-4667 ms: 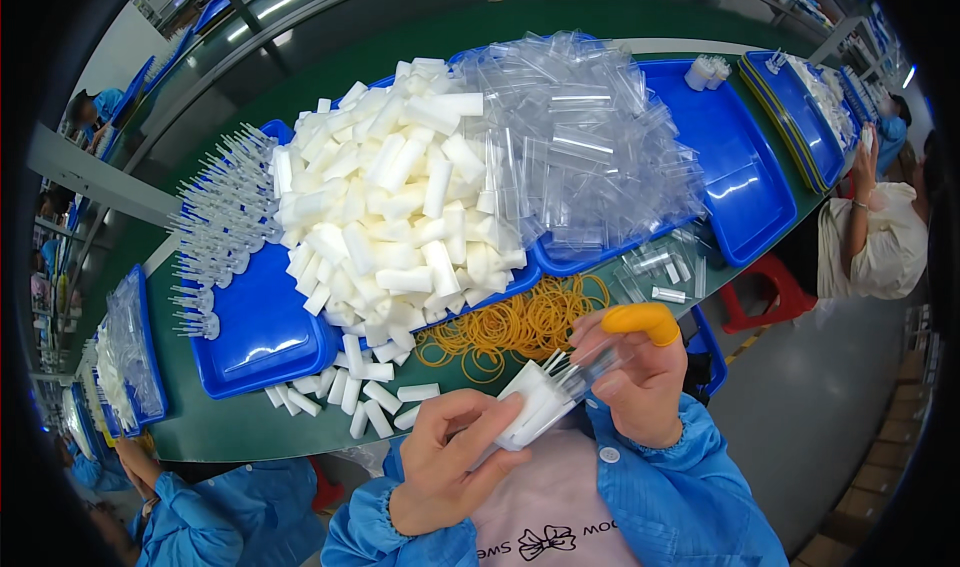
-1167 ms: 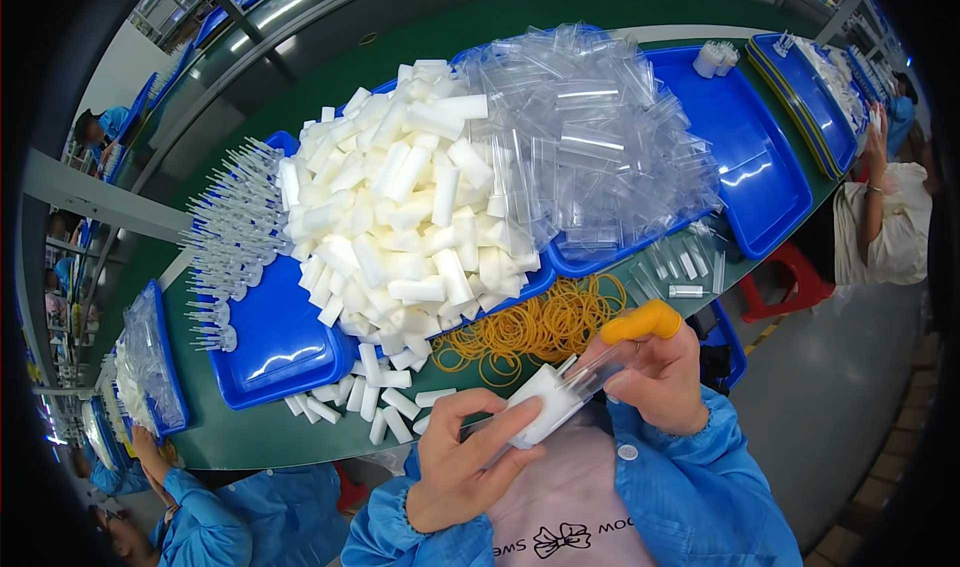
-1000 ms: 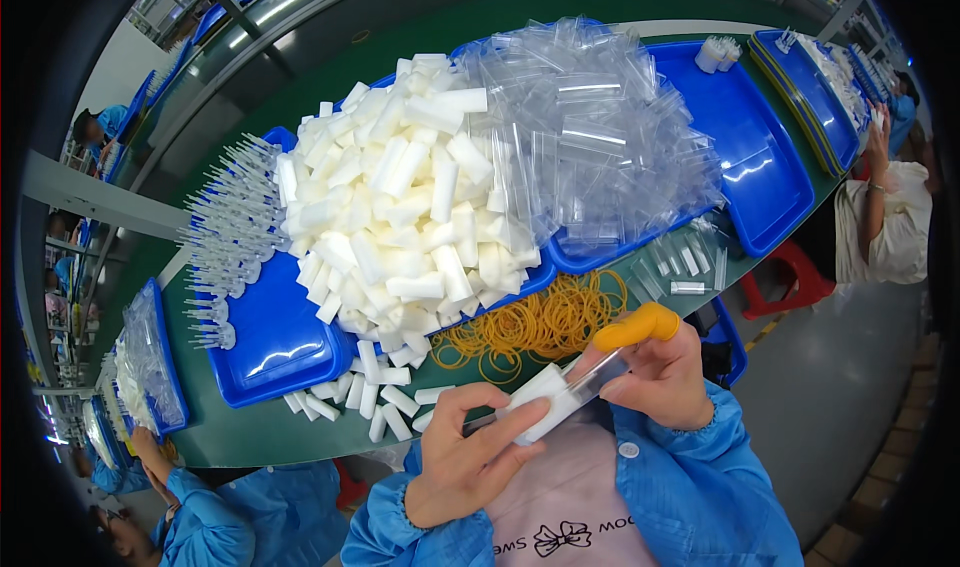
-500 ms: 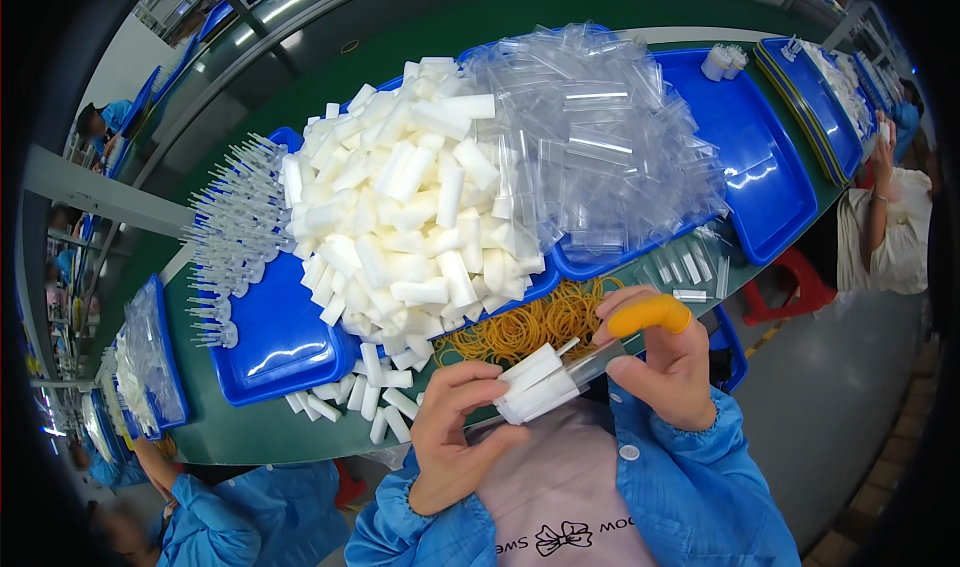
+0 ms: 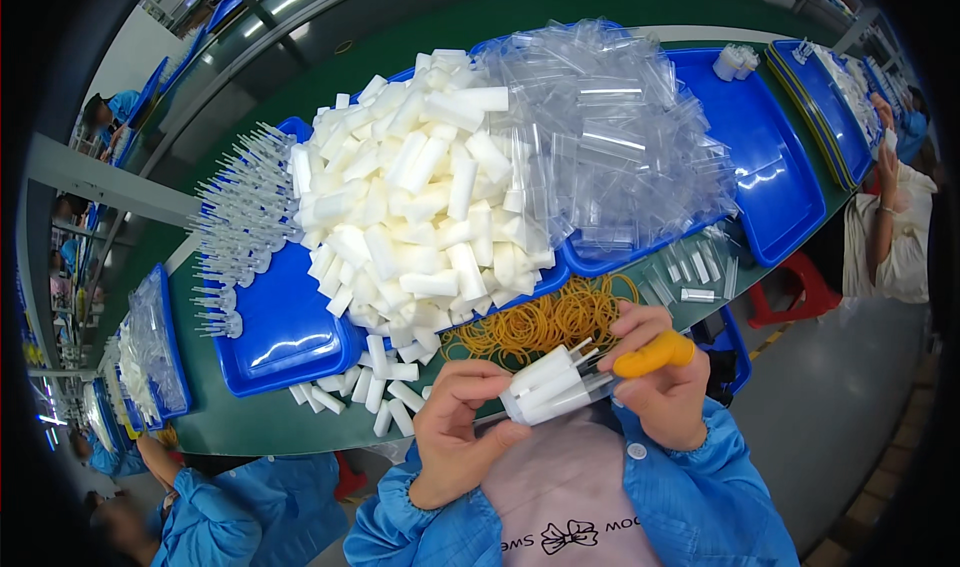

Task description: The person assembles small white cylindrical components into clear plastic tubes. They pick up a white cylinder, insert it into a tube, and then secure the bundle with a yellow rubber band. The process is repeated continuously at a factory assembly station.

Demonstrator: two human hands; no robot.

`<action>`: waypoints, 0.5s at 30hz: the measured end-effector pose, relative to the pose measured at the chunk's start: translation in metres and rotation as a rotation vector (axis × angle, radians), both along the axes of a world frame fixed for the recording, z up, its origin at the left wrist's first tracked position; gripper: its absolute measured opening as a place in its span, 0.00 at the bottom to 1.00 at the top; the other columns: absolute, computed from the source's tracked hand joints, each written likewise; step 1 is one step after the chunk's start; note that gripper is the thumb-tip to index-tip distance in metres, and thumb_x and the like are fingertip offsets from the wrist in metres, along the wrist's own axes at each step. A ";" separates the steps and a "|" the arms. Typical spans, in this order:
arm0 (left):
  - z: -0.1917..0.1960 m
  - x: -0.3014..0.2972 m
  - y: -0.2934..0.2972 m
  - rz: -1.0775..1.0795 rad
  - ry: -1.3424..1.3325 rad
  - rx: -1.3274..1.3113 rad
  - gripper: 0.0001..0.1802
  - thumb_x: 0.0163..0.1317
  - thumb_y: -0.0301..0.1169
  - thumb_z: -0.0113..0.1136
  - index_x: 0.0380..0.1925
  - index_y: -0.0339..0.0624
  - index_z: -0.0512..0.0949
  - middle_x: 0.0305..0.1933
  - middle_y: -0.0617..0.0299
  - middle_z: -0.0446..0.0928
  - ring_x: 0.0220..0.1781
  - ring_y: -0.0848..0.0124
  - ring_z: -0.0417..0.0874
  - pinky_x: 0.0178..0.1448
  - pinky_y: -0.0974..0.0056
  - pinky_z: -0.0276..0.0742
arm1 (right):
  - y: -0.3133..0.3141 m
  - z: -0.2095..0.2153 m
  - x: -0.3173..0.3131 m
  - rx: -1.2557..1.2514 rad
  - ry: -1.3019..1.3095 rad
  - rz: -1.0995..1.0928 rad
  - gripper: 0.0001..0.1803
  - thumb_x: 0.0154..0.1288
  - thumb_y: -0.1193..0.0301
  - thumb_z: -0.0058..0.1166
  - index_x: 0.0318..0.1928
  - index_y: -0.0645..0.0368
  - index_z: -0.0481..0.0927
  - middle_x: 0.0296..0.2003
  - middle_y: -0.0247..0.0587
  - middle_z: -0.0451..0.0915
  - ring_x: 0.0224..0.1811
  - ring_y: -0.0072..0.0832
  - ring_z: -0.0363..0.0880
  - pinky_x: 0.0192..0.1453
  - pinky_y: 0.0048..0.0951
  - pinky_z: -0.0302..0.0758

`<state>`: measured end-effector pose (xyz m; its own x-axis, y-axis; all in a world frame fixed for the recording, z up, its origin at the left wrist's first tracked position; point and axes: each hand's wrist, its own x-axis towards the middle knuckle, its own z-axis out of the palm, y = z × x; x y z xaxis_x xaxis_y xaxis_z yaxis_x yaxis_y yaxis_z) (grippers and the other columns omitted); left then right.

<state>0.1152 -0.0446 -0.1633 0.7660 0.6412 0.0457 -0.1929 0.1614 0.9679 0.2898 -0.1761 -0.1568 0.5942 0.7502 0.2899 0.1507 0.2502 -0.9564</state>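
In front of my chest, my left hand [image 5: 460, 437] is closed round the base of a bundle of white foam pieces [image 5: 550, 385]. The bundle sits on a translucent round base, and thin white stems stick out of its far right end. My right hand [image 5: 662, 382], an orange cot over one finger, pinches a clear plastic sleeve [image 5: 602, 385] against the bundle's right side. How far the sleeve wraps it is hard to see. Just beyond the hands lies a heap of yellow rubber bands [image 5: 550, 322].
A tall heap of white foam pieces [image 5: 420, 197] and one of clear plastic sleeves [image 5: 620, 137] fill blue trays. Stemmed plastic parts [image 5: 245, 207] stand at the left. Loose foam pieces [image 5: 375, 387] lie near the table edge. Co-workers sit at both sides; a red stool [image 5: 795, 292] is at right.
My right hand has brought the clear sleeve closer against the foam bundle. The bundle has tilted and shifted slightly right, and more stems show at its end. My left hand keeps its hold.
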 end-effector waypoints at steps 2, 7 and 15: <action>0.001 -0.001 -0.001 -0.012 -0.005 0.009 0.24 0.44 0.20 0.72 0.43 0.34 0.74 0.49 0.53 0.70 0.50 0.67 0.74 0.55 0.64 0.71 | -0.002 0.001 -0.006 -0.026 -0.044 0.010 0.09 0.50 0.73 0.65 0.33 0.58 0.81 0.37 0.36 0.81 0.50 0.33 0.70 0.65 0.46 0.56; 0.004 0.002 -0.005 -0.052 -0.011 0.008 0.24 0.43 0.19 0.72 0.42 0.35 0.75 0.49 0.52 0.70 0.50 0.67 0.74 0.55 0.64 0.72 | -0.003 -0.001 -0.017 -0.011 -0.015 -0.046 0.11 0.49 0.73 0.66 0.35 0.59 0.82 0.36 0.35 0.80 0.48 0.33 0.72 0.64 0.47 0.57; 0.003 0.005 -0.007 -0.033 0.013 -0.114 0.23 0.46 0.21 0.70 0.43 0.33 0.72 0.48 0.53 0.69 0.49 0.68 0.75 0.55 0.64 0.72 | -0.002 0.001 -0.010 -0.062 -0.057 -0.018 0.14 0.50 0.72 0.66 0.39 0.61 0.81 0.38 0.39 0.79 0.49 0.36 0.72 0.58 0.40 0.65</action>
